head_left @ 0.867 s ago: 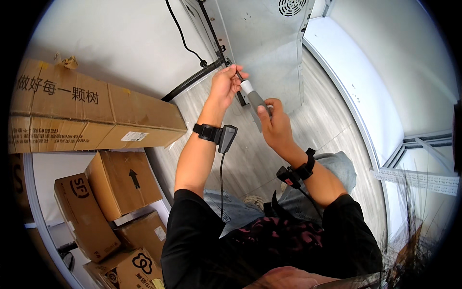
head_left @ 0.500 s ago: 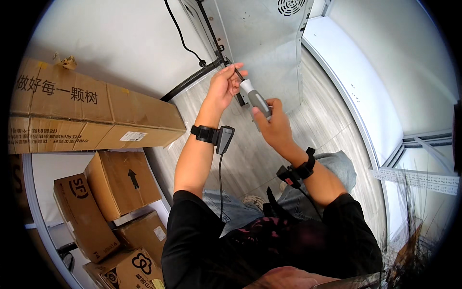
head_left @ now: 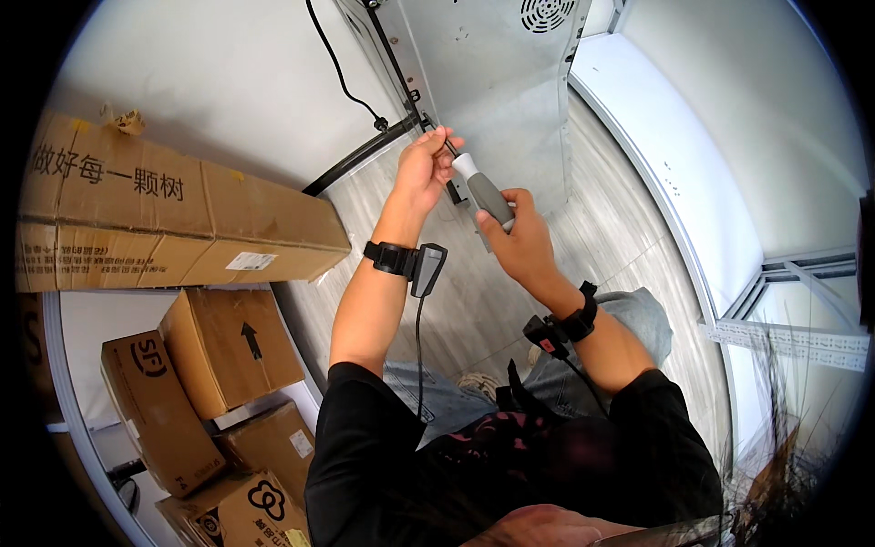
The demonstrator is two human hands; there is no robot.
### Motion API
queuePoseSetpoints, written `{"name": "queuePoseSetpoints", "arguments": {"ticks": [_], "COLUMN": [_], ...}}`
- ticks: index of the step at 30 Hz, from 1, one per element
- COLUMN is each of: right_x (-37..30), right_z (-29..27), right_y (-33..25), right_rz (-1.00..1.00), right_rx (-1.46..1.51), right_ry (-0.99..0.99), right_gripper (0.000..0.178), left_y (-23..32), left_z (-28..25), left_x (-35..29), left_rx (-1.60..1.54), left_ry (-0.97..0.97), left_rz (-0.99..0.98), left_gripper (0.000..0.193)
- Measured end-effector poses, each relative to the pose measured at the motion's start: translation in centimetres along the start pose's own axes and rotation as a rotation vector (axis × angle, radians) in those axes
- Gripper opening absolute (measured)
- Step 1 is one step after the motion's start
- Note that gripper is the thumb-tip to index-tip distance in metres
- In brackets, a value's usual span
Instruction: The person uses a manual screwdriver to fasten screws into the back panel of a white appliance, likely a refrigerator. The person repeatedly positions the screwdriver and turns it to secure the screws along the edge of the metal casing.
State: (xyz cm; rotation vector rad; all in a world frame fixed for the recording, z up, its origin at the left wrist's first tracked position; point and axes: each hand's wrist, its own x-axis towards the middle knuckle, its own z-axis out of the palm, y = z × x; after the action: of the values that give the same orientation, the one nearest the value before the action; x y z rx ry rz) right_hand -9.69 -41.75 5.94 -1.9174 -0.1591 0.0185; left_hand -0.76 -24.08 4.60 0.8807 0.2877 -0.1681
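Matt plastic screwdriver handle (head_left: pixel 488 194), smooth, faintly glossy metal cabinet (head_left: pixel 497 87), matt cardboard long box (head_left: pixel 191 210).

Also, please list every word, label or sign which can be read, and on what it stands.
Wording described, not copied.
Long cardboard box: large dark characters, smaller print; its white label is too small to read.
Squarish box: black arrow.
Narrow box: dark rounded logo, smaller print unreadable.
Lowest box: black looped emblem, print beside it.
Box above it: white label, too small.
Far-left box: partial dark mark.
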Motion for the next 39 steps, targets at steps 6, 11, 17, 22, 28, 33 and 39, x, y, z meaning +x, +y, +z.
{"name": "queuePoseSetpoints", "arguments": {"ticks": [6, 11, 17, 22, 28, 33, 39], "right_x": [1.4, 0.0, 0.6, 1.6, 0.3, 0.9, 1.5], "right_z": [-0.9, -0.1, 0.1, -0.5, 0.5, 0.1, -0.6], "right_y": [0.9, -1.0, -0.1, 0.6, -0.3, 0.3, 0.3], "right_rz": [0.19, -0.034, -0.029, 0.083, -0.161, -0.23, -0.02], "right_rx": [-0.049, -0.094, -0.127, -0.186, -0.173, -0.272, -0.238], "right_ry": [-0.284, -0.03, -0.028, -0.227, 0.066, 0.071, -0.034], "right_gripper": [0.041, 0.05, 0.046, 0.041, 0.04, 0.038, 0.04], "left_y": [0.5, 0.1, 0.3, 0.4, -0.1, 0.1, 0.5], "left_z": [0.7, 0.0, 1.4, 0.3, 1.1, 0.9, 1.3], "left_x": [-0.3, 0.7, -0.4, -0.3, -0.4, -0.4, -1.2], "left_rx": [-0.037, -0.014, 0.206, 0.461, 0.355, 0.347, 0.188], "left_ry": [-0.012, 0.049, 0.089, 0.044, 0.138, 0.126, -0.012], "left_rz": [0.003, -0.008, 0.057, 0.105, 0.097, 0.069, 0.048], "left_gripper": [0.016, 0.015, 0.02, 0.022, 0.025, 0.024, 0.02]}}
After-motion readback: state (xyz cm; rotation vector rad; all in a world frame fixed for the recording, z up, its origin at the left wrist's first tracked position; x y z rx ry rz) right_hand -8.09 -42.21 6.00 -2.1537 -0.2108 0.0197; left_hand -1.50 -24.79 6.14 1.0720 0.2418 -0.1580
